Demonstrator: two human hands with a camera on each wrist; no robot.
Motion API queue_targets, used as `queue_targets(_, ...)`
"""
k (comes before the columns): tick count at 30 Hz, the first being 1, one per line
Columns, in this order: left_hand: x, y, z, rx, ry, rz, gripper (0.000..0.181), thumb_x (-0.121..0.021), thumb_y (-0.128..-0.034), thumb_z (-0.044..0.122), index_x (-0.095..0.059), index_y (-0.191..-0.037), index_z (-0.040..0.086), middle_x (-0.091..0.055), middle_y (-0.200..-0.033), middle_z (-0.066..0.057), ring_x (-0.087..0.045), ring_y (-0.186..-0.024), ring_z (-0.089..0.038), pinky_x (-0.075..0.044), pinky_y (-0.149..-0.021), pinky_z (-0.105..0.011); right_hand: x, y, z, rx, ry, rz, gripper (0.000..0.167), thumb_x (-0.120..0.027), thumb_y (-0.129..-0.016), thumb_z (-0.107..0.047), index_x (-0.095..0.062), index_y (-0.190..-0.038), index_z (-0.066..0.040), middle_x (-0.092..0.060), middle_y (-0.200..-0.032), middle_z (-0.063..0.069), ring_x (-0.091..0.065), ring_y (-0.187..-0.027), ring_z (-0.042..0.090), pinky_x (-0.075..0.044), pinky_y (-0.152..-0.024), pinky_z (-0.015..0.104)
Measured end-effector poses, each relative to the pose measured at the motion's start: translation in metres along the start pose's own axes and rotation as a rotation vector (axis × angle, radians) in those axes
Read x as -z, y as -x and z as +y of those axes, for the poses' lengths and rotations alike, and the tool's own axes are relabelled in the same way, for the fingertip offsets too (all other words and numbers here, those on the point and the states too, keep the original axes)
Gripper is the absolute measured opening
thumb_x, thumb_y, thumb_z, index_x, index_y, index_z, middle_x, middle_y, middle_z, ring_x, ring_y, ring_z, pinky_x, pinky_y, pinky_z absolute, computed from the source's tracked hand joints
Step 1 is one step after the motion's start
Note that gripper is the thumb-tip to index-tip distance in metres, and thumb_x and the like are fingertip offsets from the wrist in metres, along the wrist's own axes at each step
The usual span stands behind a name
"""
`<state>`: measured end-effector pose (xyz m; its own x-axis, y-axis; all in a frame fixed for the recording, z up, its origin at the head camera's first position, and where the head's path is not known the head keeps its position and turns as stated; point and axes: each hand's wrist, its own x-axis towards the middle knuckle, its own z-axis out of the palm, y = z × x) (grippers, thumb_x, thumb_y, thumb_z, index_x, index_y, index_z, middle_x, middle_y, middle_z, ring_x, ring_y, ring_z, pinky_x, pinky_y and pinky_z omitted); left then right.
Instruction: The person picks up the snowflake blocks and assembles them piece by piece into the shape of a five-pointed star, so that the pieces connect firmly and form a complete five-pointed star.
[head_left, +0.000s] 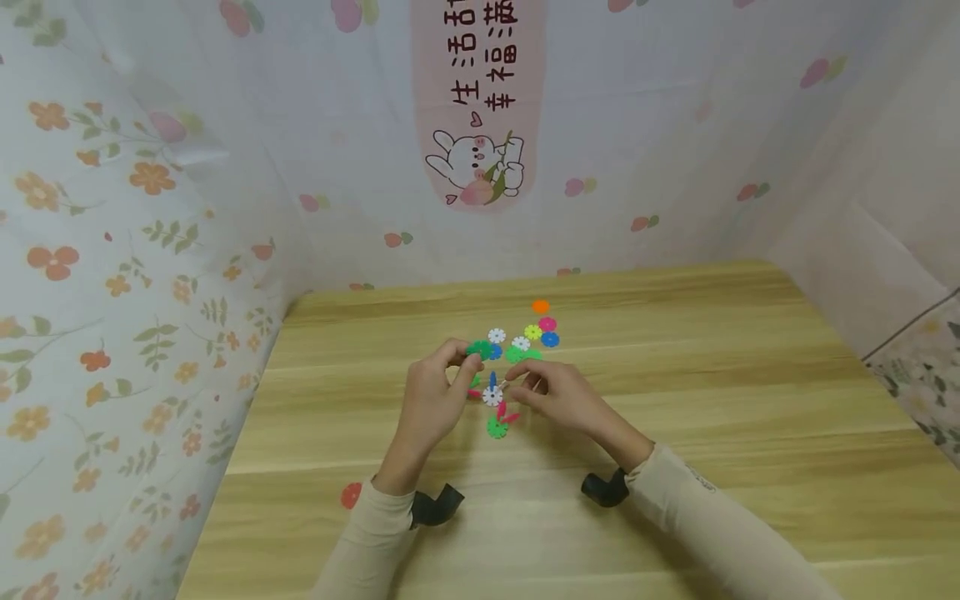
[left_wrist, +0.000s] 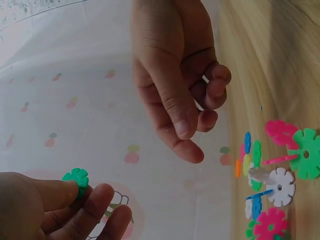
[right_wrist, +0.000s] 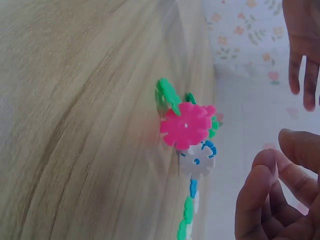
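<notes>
My left hand [head_left: 437, 390] pinches a green notched flower disc [left_wrist: 76, 181] between thumb and fingers, raised above the table. Across from it, my right hand [head_left: 558, 396] hangs with fingers loosely bent, and I see nothing in them. Between and below the hands stands a joined cluster of notched discs. Its white disc [left_wrist: 281, 187] has a blue disc [head_left: 492, 381] slotted in edge-on. Pink discs [right_wrist: 186, 126] and a green disc [head_left: 497, 427] belong to the same cluster. How every piece joins is partly hidden.
Beyond the hands lie loose discs, among them orange [head_left: 541, 307], yellow [head_left: 532, 332], pink [head_left: 547, 324] and blue [head_left: 551, 339]. A red disc [head_left: 350, 495] lies beside the left sleeve. Black curved pieces [head_left: 606, 489] sit by both wrists. Patterned cloth [head_left: 337, 167] backs the wooden table [head_left: 712, 375].
</notes>
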<state>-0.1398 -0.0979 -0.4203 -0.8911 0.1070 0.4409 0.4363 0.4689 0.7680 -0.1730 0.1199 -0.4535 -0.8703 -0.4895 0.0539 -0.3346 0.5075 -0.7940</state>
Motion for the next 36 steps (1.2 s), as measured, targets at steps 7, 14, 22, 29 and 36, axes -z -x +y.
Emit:
queue_targets(7, 0.020, 0.011, 0.002, 0.050, -0.059, 0.005, 0.012, -0.061, -0.1016, 0.020, -0.068, -0.104, 0.011, -0.072, -0.089, 0.004, -0.068, -0.097, -0.016, -0.048, -0.061, -0.031, -0.006, -0.002, 0.002, -0.028, -0.021, 0.015, 0.026, -0.070, -0.096, -0.021, -0.068, -0.120, -0.012, -0.066, -0.084, 0.002, -0.060, -0.059, 0.017, -0.051, -0.054, 0.032)
queue_targets(14, 0.068, 0.054, -0.019, 0.210, -0.156, 0.003, 0.014, -0.062, -0.1011, 0.023, -0.068, -0.105, 0.011, -0.074, -0.097, 0.001, -0.069, -0.101, -0.026, -0.050, -0.056, -0.031, -0.013, -0.003, -0.002, -0.037, -0.069, -0.012, 0.029, -0.069, -0.096, -0.021, -0.066, -0.124, -0.011, -0.068, -0.088, 0.007, -0.060, -0.062, 0.021, -0.050, -0.055, 0.031)
queue_targets(22, 0.098, 0.102, -0.042, 0.382, -0.228, 0.025, 0.013, -0.061, -0.1016, 0.017, -0.069, -0.103, 0.007, -0.074, -0.096, -0.004, -0.070, -0.090, -0.023, -0.057, -0.079, -0.042, -0.009, 0.000, 0.004, -0.054, -0.075, -0.005, 0.029, -0.070, -0.096, -0.019, -0.067, -0.123, -0.010, -0.069, -0.087, 0.008, -0.062, -0.064, 0.029, -0.050, -0.054, 0.032)
queue_targets(29, 0.109, 0.132, -0.055, 0.504, -0.278, 0.041, 0.016, -0.059, -0.1024, 0.021, -0.068, -0.102, 0.009, -0.073, -0.091, -0.006, -0.069, -0.084, -0.024, -0.056, -0.072, -0.040, -0.021, -0.008, -0.003, 0.005, -0.066, -0.032, 0.027, -0.069, -0.096, -0.021, -0.067, -0.122, -0.011, -0.068, -0.087, 0.003, -0.061, -0.063, 0.020, -0.051, -0.056, 0.032)
queue_targets(36, 0.098, 0.152, -0.059, 0.479, -0.250, -0.004, 0.012, -0.062, -0.1001, 0.013, -0.071, -0.101, 0.005, -0.071, -0.080, -0.002, -0.063, -0.069, -0.015, -0.051, -0.061, -0.028, -0.038, -0.012, -0.015, 0.061, -0.081, -0.080, 0.024, -0.070, -0.095, -0.017, -0.068, -0.118, -0.010, -0.067, -0.085, 0.000, -0.063, -0.063, 0.020, -0.050, -0.055, 0.029)
